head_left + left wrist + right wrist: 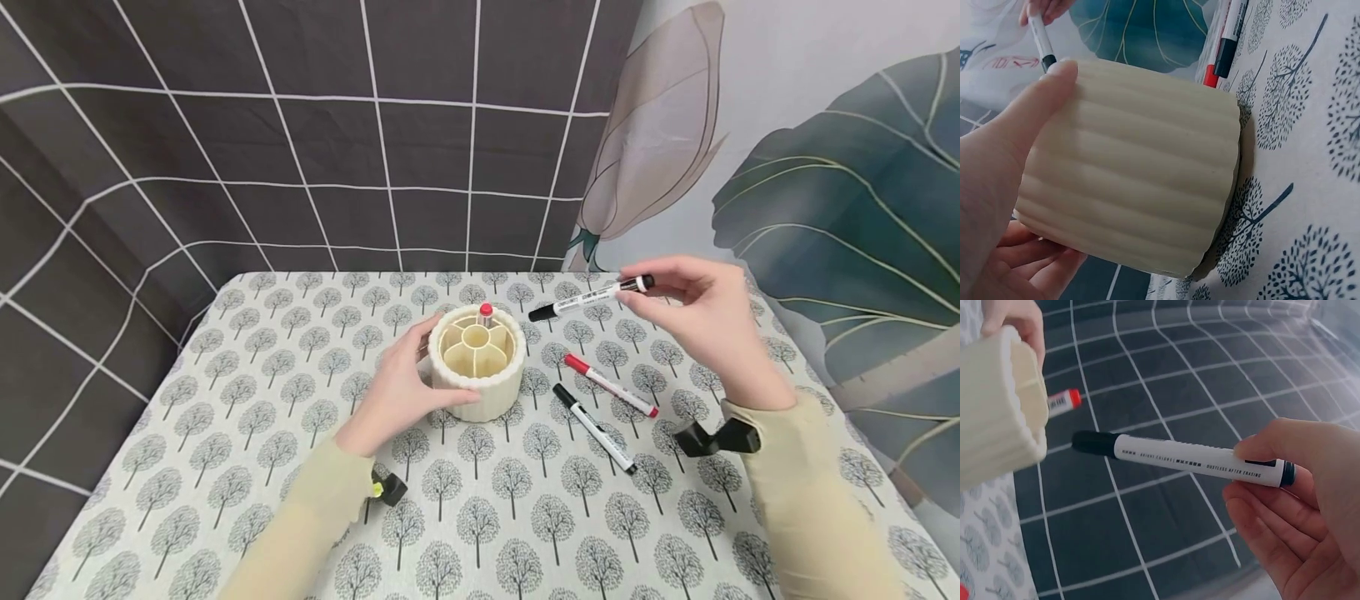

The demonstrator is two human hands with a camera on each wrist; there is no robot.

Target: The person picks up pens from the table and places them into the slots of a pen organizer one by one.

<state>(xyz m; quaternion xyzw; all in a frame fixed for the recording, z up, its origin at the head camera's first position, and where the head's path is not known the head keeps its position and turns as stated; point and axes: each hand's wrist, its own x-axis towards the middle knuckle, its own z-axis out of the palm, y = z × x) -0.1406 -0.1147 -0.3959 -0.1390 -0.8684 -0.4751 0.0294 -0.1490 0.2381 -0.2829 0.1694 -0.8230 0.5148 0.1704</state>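
A: Where's our black-capped marker (590, 297)?

B: Pinched near its tail by our right hand (701, 321), fingertips curled round the smooth white barrel, held level in the air right of the pen holder (477, 362).

A: And the left hand (396, 388)?

B: It grips the holder's ribbed cream wall. A red-capped marker (485, 314) stands inside one compartment.

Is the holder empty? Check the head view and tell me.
No: a red-capped marker stands in a rear compartment of the holder, while the other compartments look empty.
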